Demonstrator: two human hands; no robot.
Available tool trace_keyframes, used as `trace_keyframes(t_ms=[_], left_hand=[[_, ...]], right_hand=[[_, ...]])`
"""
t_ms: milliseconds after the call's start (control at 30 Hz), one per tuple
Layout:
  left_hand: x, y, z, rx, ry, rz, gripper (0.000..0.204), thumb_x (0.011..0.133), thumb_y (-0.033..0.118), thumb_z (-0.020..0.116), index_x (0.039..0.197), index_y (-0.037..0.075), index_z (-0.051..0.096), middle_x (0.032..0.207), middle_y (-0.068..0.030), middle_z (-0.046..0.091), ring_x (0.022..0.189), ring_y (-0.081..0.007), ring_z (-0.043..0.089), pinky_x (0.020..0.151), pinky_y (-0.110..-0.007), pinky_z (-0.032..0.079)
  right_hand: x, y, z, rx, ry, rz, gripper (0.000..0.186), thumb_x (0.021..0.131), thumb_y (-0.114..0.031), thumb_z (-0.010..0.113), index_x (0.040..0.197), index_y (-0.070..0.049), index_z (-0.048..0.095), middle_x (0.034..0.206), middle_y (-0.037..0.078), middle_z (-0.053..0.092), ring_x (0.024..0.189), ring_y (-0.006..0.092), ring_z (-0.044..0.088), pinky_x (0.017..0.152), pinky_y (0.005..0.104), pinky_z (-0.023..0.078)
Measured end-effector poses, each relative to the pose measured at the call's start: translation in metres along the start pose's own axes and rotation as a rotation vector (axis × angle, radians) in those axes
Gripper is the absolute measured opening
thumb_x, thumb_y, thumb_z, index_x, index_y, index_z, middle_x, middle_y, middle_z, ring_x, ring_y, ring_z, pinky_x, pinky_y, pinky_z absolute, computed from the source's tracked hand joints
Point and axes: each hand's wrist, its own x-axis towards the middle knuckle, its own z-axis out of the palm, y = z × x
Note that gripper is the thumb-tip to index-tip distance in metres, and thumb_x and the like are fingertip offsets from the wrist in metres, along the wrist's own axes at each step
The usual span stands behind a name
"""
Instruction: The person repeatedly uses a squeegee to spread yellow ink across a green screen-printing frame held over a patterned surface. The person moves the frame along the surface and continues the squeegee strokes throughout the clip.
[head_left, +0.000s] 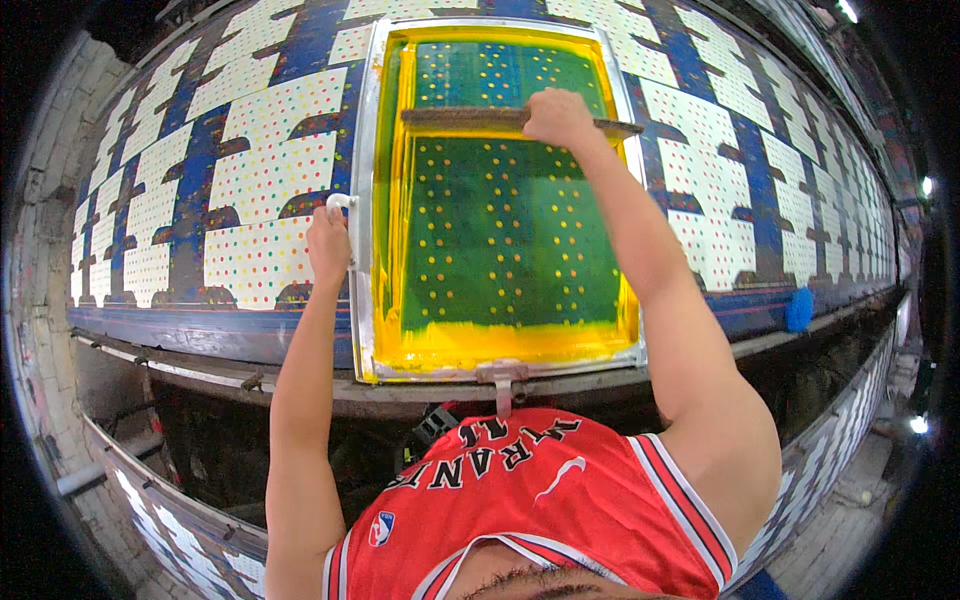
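A screen-printing frame (pixel 364 300) with silver edges lies on the long table in front of me. Its green mesh (pixel 500 235) carries rows of small yellow dots. Yellow ink (pixel 490 342) coats the inner borders, thickest along the near edge. My right hand (pixel 560 117) is closed around a dark squeegee (pixel 463 121), which lies crosswise over the far part of the mesh. At the frame's left side, my left hand (pixel 328 245) grips a white curved handle (pixel 342 202); its fingers are partly hidden.
White cut pieces with coloured dots (pixel 265 165) lie in rows on the blue table (pixel 200 328), left and right of the frame. A metal clamp (pixel 502 377) sits at the frame's near edge, above a rail (pixel 420 395). A blue round object (pixel 799 310) is at the table's right edge.
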Motion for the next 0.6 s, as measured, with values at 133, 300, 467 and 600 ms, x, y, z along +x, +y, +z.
trace_keyframes(t_ms=[133,300,467,600], left_hand=[[0.003,-0.004,0.002,-0.046,-0.013,0.026,0.036,0.104,0.028,0.048,0.098,-0.005,0.059,0.088,-0.0316,0.067,0.084,-0.0496,0.065,0.073,-0.058,0.047],[0.009,-0.016,0.006,-0.039,-0.012,0.053,0.037,0.103,0.029,0.050,0.099,-0.007,0.060,0.091,-0.0336,0.067,0.089,-0.0517,0.065,0.077,-0.058,0.048],[0.020,-0.033,0.018,0.058,0.025,0.242,0.037,0.103,0.029,0.050,0.098,-0.007,0.060,0.096,-0.0345,0.067,0.094,-0.0520,0.064,0.082,-0.057,0.048],[0.024,-0.034,0.022,0.000,-0.023,0.127,0.039,0.103,0.030,0.048,0.098,-0.007,0.061,0.097,-0.0352,0.066,0.098,-0.0518,0.063,0.085,-0.058,0.048]], right_hand=[[-0.093,-0.039,0.006,0.028,-0.041,0.035,0.026,0.069,-0.024,0.063,0.082,-0.006,0.078,0.084,0.021,0.074,0.081,0.0390,0.073,0.076,0.0493,0.059],[-0.206,-0.093,0.014,0.060,-0.037,0.058,0.023,0.067,-0.024,0.065,0.077,-0.007,0.077,0.077,0.020,0.073,0.075,0.0385,0.073,0.070,0.0481,0.059],[-0.298,-0.138,0.011,0.077,-0.083,0.081,0.022,0.069,-0.025,0.067,0.081,-0.009,0.076,0.079,0.019,0.073,0.076,0.0366,0.074,0.068,0.0481,0.058],[-0.337,-0.154,0.021,0.082,-0.156,0.085,0.027,0.069,-0.023,0.071,0.091,-0.009,0.074,0.081,0.018,0.073,0.078,0.0367,0.073,0.070,0.0475,0.058]])
